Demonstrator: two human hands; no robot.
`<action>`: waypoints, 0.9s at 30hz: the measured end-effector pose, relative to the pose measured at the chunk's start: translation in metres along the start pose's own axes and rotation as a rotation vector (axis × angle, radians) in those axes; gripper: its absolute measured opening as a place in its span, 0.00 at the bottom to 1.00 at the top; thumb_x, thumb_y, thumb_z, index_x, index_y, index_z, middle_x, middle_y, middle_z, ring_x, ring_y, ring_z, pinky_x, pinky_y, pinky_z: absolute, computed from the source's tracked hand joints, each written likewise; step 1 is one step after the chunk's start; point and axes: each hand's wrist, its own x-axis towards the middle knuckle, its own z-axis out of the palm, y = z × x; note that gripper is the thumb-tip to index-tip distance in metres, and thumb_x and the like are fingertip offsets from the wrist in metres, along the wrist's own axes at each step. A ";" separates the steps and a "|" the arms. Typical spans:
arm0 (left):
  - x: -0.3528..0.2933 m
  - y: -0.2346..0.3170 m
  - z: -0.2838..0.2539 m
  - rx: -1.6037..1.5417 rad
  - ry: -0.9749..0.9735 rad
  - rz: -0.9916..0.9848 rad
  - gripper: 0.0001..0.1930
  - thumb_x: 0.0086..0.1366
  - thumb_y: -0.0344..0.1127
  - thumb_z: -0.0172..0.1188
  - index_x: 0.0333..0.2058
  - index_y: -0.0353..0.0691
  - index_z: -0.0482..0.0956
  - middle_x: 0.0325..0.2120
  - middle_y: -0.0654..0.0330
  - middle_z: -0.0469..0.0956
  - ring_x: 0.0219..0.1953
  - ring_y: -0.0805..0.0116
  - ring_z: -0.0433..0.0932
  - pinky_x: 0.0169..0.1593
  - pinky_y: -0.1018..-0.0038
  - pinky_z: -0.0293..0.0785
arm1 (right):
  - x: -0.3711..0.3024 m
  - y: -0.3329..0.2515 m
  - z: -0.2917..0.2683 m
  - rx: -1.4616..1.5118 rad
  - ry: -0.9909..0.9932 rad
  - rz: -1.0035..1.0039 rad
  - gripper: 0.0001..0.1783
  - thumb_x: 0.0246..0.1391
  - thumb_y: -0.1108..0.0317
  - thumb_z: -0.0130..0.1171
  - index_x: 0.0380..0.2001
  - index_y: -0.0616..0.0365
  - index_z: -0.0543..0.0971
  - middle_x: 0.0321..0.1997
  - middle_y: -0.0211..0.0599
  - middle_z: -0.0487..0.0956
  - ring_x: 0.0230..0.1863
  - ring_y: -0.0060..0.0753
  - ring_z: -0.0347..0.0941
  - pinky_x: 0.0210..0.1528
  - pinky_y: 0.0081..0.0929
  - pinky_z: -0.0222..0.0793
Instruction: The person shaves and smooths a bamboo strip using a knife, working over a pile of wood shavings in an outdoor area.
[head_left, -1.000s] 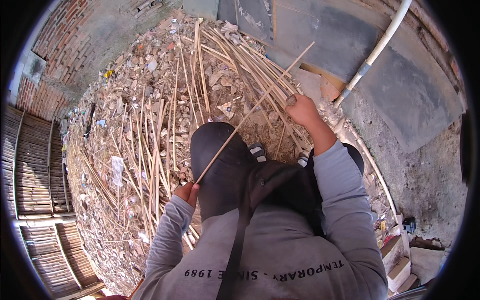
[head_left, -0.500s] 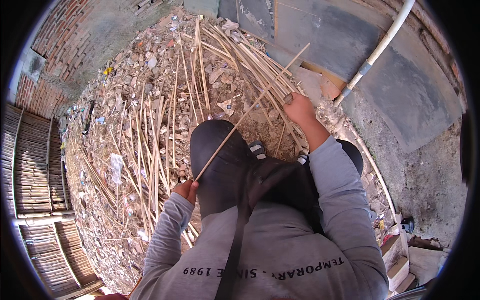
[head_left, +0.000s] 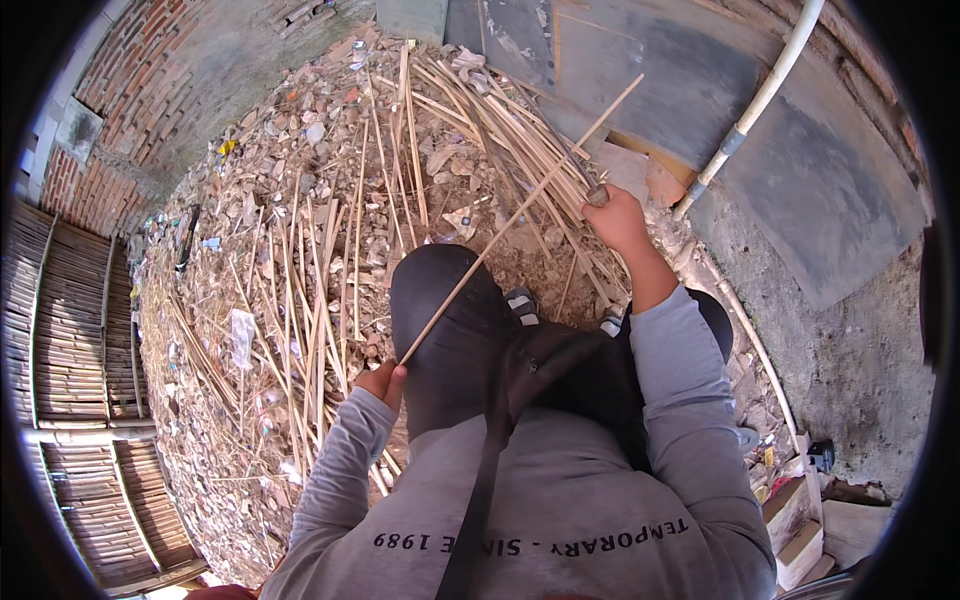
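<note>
A long, thin bamboo strip [head_left: 478, 262] runs slantwise from my left hand, over my left knee, to the far right. My left hand [head_left: 382, 382] pinches its near end beside my left thigh. Out beyond my right knee, my right hand [head_left: 618, 222] is closed round a tool with a brown, blunt-ended handle [head_left: 598, 195]. A dark, narrow part seems to stretch away from that handle, but I cannot make out its shape against the strips. The bamboo strip passes to the left of my right hand, apart from the fingers.
Many bamboo strips [head_left: 508, 120] lie piled ahead, and more strips [head_left: 322, 300] spread over the rubble at left. Dark panels [head_left: 640, 75] lean at the far right, near a white pipe [head_left: 760, 100]. A bamboo-slat screen [head_left: 75, 330] stands at left, below a brick wall [head_left: 150, 110].
The far end of the bamboo strip has shifted slightly farther away and to the right. Both hands keep their grips. The whole view has moved a little.
</note>
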 end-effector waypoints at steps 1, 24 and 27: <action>0.000 0.003 0.002 -0.017 -0.009 -0.027 0.25 0.71 0.54 0.43 0.37 0.34 0.74 0.24 0.39 0.76 0.32 0.36 0.77 0.36 0.53 0.71 | -0.006 -0.009 -0.001 0.056 -0.032 0.010 0.22 0.44 0.57 0.63 0.41 0.57 0.81 0.34 0.52 0.81 0.41 0.55 0.78 0.45 0.42 0.74; 0.013 -0.063 0.008 -0.295 0.316 -0.288 0.23 0.72 0.50 0.45 0.36 0.35 0.78 0.21 0.46 0.75 0.25 0.53 0.76 0.33 0.62 0.70 | -0.021 -0.035 -0.015 0.395 0.059 -0.151 0.18 0.47 0.60 0.69 0.37 0.61 0.81 0.30 0.45 0.81 0.32 0.39 0.79 0.39 0.32 0.73; 0.008 -0.052 0.010 -0.231 0.296 -0.194 0.23 0.72 0.50 0.45 0.33 0.35 0.76 0.20 0.47 0.74 0.24 0.53 0.74 0.32 0.62 0.69 | -0.017 -0.032 -0.012 0.395 0.055 -0.180 0.18 0.47 0.60 0.69 0.36 0.61 0.81 0.29 0.46 0.81 0.32 0.40 0.79 0.39 0.33 0.73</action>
